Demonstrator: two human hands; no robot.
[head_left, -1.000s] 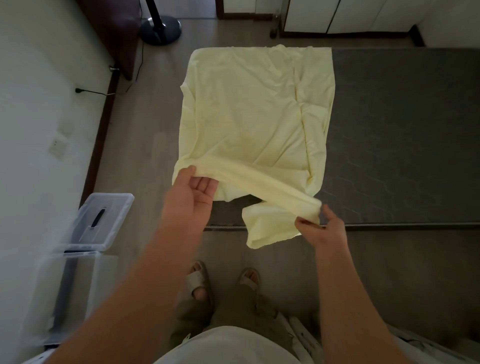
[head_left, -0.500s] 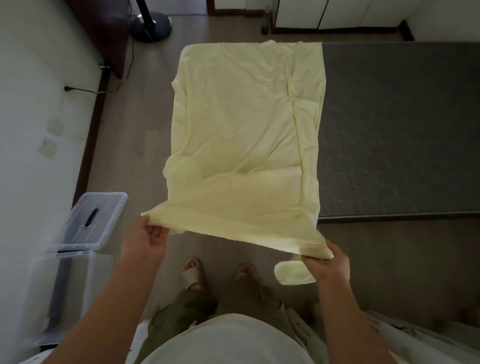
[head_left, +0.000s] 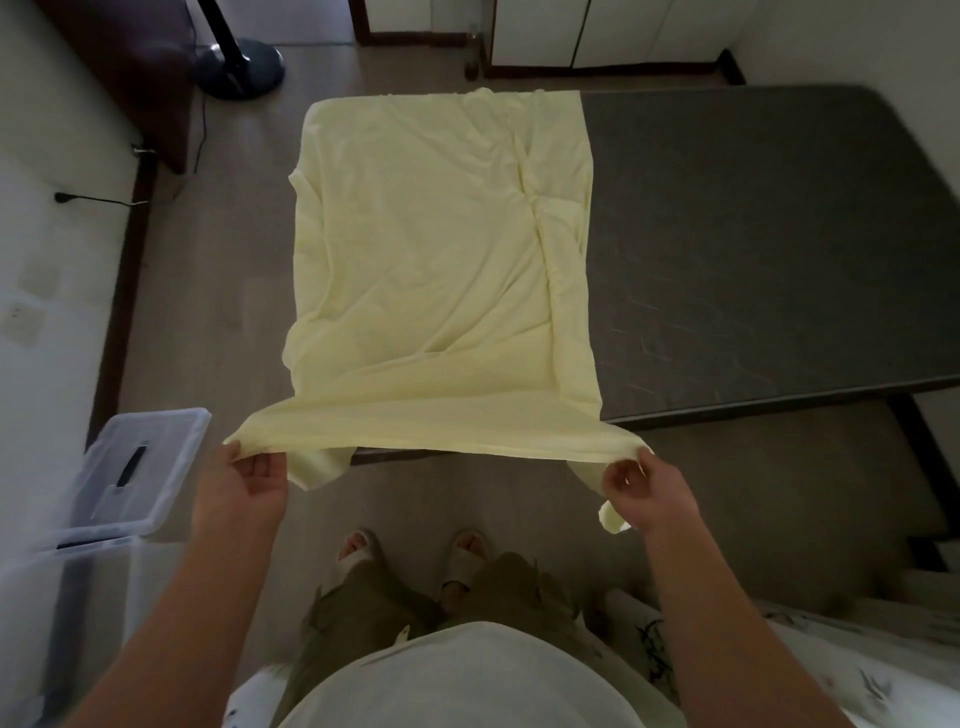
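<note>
My left hand (head_left: 244, 493) pinches the near left corner of the pale yellow cloth (head_left: 441, 260) between thumb and curled fingertips, palm turned up toward me. My right hand (head_left: 649, 493) does the same at the near right corner, thumb on top and fingers curled under the fabric. Between my 2 hands the near edge of the cloth runs in a taut, nearly straight line, held up just in front of the near edge of the grey mattress (head_left: 753, 234). A loose flap hangs below that line just beside my left hand, and a smaller piece dangles under my right wrist. From the held edge the cloth slopes away onto the mattress and lies over its left part as far as the far edge, wrinkled, with a long raised fold down its right side; its left border hangs a little past the side of the mattress. To the right of the cloth the dark quilted surface of the mattress shows. Below my hands my 2 feet in pale slippers (head_left: 356, 551) stand on the wooden floor (head_left: 218, 270), near the mattress. On my left a clear plastic box (head_left: 140, 467) with a lid sits by the wall, and the round base of a fan (head_left: 241, 62) stands on the floor well beyond it
</note>
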